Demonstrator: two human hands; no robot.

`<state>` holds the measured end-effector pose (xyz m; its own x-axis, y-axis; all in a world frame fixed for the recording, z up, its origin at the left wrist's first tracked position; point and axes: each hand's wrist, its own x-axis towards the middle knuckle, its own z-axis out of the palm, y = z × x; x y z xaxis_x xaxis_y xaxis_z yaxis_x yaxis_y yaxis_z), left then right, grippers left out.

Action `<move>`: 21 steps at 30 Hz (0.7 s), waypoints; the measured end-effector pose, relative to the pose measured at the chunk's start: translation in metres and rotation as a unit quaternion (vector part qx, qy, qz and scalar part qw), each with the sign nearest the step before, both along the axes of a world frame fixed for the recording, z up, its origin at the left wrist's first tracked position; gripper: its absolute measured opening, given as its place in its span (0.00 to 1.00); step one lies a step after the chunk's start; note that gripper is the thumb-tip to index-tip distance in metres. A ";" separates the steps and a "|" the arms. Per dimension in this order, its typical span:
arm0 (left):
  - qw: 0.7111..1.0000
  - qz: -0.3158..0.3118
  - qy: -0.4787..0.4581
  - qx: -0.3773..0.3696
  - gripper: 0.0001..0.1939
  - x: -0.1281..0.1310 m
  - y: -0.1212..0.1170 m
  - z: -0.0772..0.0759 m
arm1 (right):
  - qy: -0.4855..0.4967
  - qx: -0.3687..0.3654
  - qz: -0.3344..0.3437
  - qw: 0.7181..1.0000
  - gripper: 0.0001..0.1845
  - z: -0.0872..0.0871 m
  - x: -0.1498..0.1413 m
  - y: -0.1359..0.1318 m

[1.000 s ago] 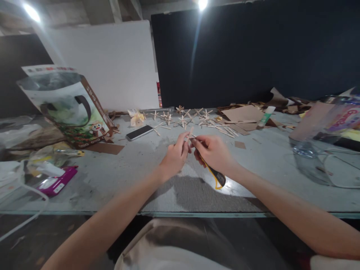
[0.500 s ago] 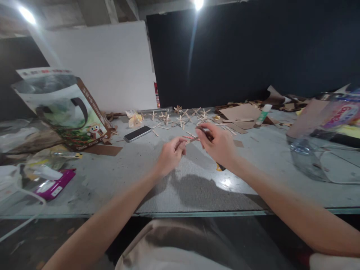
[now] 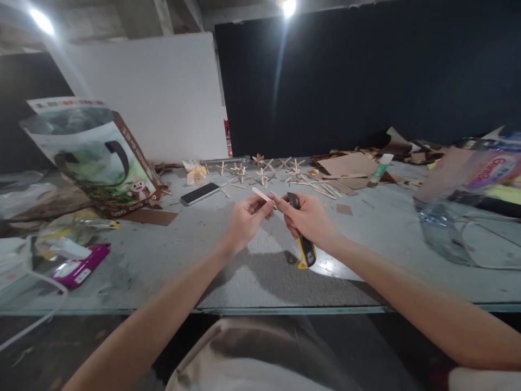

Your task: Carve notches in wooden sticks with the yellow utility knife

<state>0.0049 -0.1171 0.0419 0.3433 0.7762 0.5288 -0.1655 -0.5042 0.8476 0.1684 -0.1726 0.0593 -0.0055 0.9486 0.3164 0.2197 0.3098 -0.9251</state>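
Between the fingers of my left hand [image 3: 245,220] is a pale flat wooden stick [image 3: 262,194], its rounded end pointing up and away to the left. My right hand [image 3: 308,216] grips a yellow and black utility knife [image 3: 307,252], whose handle hangs down below the palm. The thumb and fingertips of this hand meet the near end of the stick, close to my left fingertips. I cannot make out the knife's blade. Beyond both hands, several wooden sticks [image 3: 298,172] lie on the table, some joined into crosses and star shapes.
A phone [image 3: 199,193] lies left of centre. Further left stand a large printed bag [image 3: 97,157] and a purple box [image 3: 83,266]. Cardboard pieces [image 3: 348,163] and a glue stick [image 3: 381,168] are at the back right. A clear plastic container [image 3: 443,233] stands at the right.
The stick has turned so its end now points up and left. My right hand has rotated, and the knife's handle shows below it.
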 end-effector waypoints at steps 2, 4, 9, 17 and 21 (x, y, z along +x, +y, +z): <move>0.999 0.030 0.006 0.018 0.23 0.000 0.002 -0.003 | 0.003 -0.007 0.010 1.000 0.24 -0.001 -0.002 0.000; 0.999 0.044 -0.002 0.016 0.25 0.000 0.004 -0.006 | -0.017 -0.032 0.010 0.999 0.18 -0.005 0.000 0.004; 0.999 0.024 0.005 -0.038 0.23 -0.002 0.008 -0.013 | -0.102 -0.002 -0.015 0.995 0.07 -0.020 0.010 0.017; 0.999 0.016 0.027 -0.032 0.27 -0.003 0.002 -0.012 | -0.239 0.102 -0.037 0.965 0.11 -0.009 0.007 0.006; 0.998 -0.004 0.043 -0.034 0.30 -0.004 -0.001 -0.010 | -0.292 0.144 -0.065 0.943 0.15 -0.007 0.004 0.001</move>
